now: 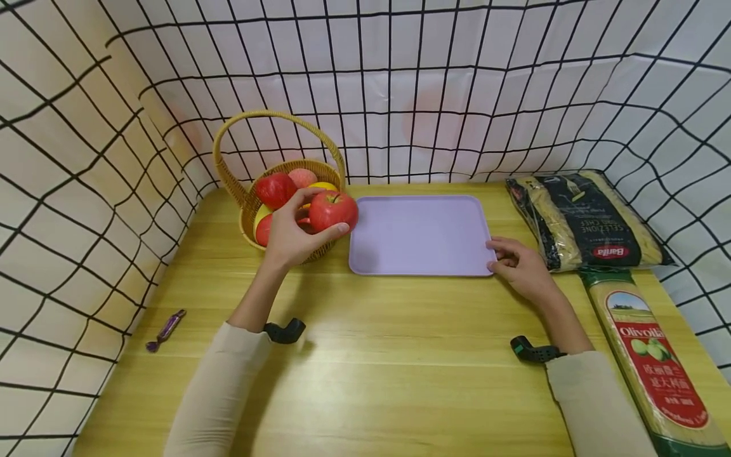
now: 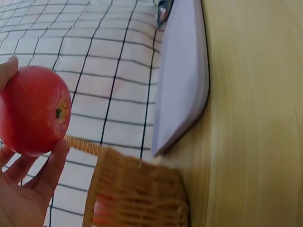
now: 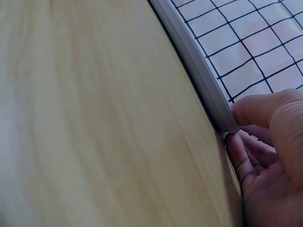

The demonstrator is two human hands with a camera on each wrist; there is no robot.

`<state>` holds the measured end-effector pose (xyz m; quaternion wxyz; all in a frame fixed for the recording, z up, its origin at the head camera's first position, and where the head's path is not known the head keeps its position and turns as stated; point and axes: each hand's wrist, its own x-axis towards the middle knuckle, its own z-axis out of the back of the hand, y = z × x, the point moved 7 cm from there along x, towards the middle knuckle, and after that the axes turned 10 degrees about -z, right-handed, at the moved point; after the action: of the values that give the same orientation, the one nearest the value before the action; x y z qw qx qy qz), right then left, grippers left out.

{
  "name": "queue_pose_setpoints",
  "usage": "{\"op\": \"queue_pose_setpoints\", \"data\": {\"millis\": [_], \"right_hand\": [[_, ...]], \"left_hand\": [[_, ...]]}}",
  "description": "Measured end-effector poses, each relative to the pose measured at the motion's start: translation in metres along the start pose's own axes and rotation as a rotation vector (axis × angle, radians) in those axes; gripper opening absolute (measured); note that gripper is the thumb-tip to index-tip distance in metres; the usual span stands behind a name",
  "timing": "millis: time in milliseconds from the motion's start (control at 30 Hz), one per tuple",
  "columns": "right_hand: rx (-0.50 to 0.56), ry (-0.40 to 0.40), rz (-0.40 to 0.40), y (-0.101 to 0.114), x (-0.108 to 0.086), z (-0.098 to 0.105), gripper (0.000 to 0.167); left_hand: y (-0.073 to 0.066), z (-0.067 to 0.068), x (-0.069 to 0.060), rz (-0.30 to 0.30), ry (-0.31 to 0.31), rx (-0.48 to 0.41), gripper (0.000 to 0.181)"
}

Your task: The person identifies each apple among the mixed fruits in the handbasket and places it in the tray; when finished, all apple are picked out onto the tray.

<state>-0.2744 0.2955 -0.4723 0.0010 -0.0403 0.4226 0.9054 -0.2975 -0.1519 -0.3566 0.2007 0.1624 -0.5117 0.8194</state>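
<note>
A red apple is held between the thumb and fingers of my left hand, up over the right side of the wicker basket. In the left wrist view the apple shows its stem end, clear of the basket's wall. Inside the basket lie several more fruits, red, pink and yellow, partly hidden by the hand. A lilac tray lies flat to the right of the basket. My right hand pinches the tray's near right corner; the right wrist view shows the thumb over the rim.
At the back right lies a black Barilla pasta bag. A long Olivoila spaghetti pack lies in front of it, beside the right forearm. A purple-wrapped candy sits at the left. White grid-patterned cloth walls the table's back and sides.
</note>
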Motion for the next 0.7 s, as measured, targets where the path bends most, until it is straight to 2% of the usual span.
{"op": "queue_pose_setpoints", "data": {"millis": [100,267,433,533,700], "right_hand": [[0.004,-0.002,-0.004,0.0,0.0,0.0,0.048],[-0.004,-0.004,-0.024,0.0,-0.002,0.0,0.048],[-0.001,-0.008,-0.035,0.001,-0.004,0.001,0.048],[0.006,-0.01,-0.03,0.001,-0.004,0.001,0.048],[0.007,-0.015,-0.024,0.001,-0.003,-0.001,0.048]], "left_hand": [[-0.001,-0.014,0.001,0.003,0.03,-0.023,0.068],[-0.001,-0.042,0.006,0.043,0.098,-0.036,0.081],[-0.001,-0.071,0.014,0.002,0.151,-0.07,0.083],[0.002,-0.086,0.018,-0.017,0.162,-0.071,0.082],[0.016,-0.106,0.024,0.021,0.159,-0.056,0.086]]}}
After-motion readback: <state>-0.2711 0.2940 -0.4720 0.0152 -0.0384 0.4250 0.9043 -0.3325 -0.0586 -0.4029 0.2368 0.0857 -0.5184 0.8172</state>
